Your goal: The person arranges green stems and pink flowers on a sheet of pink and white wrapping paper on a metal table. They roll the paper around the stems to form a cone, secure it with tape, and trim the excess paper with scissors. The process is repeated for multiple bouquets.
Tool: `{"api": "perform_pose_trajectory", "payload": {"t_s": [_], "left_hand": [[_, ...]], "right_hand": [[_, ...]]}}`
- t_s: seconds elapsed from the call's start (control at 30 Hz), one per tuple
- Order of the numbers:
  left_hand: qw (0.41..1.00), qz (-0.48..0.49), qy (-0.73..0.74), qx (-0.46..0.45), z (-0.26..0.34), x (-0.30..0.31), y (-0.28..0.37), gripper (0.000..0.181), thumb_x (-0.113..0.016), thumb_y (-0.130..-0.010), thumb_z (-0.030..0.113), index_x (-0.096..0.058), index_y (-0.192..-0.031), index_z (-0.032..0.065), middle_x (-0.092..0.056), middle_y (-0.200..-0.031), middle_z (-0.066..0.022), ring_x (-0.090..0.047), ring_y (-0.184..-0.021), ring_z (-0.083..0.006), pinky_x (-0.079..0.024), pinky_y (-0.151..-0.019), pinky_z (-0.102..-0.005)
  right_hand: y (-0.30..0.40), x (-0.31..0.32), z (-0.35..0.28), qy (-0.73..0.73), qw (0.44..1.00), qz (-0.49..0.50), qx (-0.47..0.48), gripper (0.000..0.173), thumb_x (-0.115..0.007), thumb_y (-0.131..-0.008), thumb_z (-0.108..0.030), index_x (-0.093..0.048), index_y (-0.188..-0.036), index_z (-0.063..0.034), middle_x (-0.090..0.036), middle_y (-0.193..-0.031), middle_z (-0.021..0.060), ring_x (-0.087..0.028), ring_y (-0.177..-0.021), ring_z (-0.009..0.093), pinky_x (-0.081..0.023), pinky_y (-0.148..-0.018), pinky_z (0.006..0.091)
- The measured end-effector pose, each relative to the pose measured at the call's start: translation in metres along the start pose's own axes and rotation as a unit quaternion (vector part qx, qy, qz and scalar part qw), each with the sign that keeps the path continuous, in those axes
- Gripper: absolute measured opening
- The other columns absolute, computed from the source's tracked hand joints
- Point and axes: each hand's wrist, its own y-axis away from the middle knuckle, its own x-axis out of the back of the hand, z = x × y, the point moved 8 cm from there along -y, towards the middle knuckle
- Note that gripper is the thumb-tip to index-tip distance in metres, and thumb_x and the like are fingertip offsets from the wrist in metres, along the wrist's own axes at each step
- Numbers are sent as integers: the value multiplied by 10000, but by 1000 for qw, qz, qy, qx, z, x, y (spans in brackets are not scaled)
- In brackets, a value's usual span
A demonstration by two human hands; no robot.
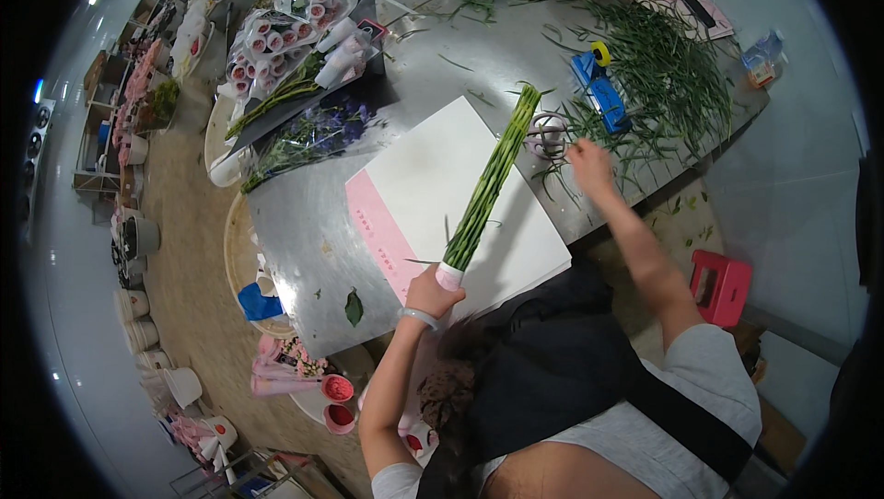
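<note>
My left hand (431, 292), with a pale bracelet at the wrist, grips a bundle of green flower stems (492, 178) at its pale wrapped end (450, 276). The bundle slants up and right over a stack of white paper sheets (442, 174) with a pink printed border. Whatever lies below the wrapped end is mostly hidden by the hand and arm. My right hand (592, 167) is curled beside scissors (549, 134) and loose leaves at the table's right side. Whether a stripped leaf is between its fingers is too small to tell.
A blue tape dispenser (601, 91) stands against a heap of stripped leaves (663, 71). Wrapped pink roses (273, 47) and purple flowers (318, 133) lie on the left of the metal table (311, 243). A pink stool (722, 287) stands on the floor at right.
</note>
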Motion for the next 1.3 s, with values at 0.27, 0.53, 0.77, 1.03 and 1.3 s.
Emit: {"api": "perform_pose_trajectory", "payload": {"t_s": [0.27, 0.53, 0.77, 1.03, 1.3], "left_hand": [[950, 163, -238, -117, 30, 13, -10, 307, -649, -561, 138, -482, -802, 48, -523, -717, -135, -529, -695, -308, -431, -623, -401], [927, 152, -279, -197, 69, 0, -22, 296, -650, -559, 125, -490, -801, 66, -518, -718, -110, -522, -713, -276, -418, -628, -386], [927, 127, -267, -232, 84, -15, -26, 310, -655, -554, 128, -486, -808, 70, -526, -734, -103, -526, -730, -274, -424, -635, -382], [902, 129, -280, -303, 118, -24, -53, 215, -596, -613, 116, -499, -804, 96, -516, -729, -87, -519, -746, -250, -412, -662, -369], [863, 356, -172, -313, 206, 65, -91, 407, -575, -694, 101, -479, -1089, 97, -408, -1197, -128, -358, -1152, -295, -220, -993, -496]], "right_hand": [[48, -20, -133, 65, 951, -137, 270, 484, -637, -702, -384, -553, -1014, -23, -557, -982, 145, -490, -942, 307, -376, -837, 387], [59, -101, -101, -194, 906, -363, 98, 193, -617, -707, -202, -652, -761, -20, -620, -731, 121, -590, -663, 212, -448, -614, 307], [-15, 5, 24, -270, 951, 2, -153, 184, -629, -748, -190, -619, -737, -6, -613, -742, 60, -538, -652, 114, -419, -564, 272], [87, 53, 33, 188, 869, -445, 109, 532, -632, -670, -488, -528, -980, -69, -593, -807, 181, -574, -794, 344, -446, -668, 418], [48, 35, 58, 82, 987, -131, -47, 322, -609, -686, -281, -534, -908, -60, -589, -733, 202, -557, -734, 395, -436, -635, 464]]}}
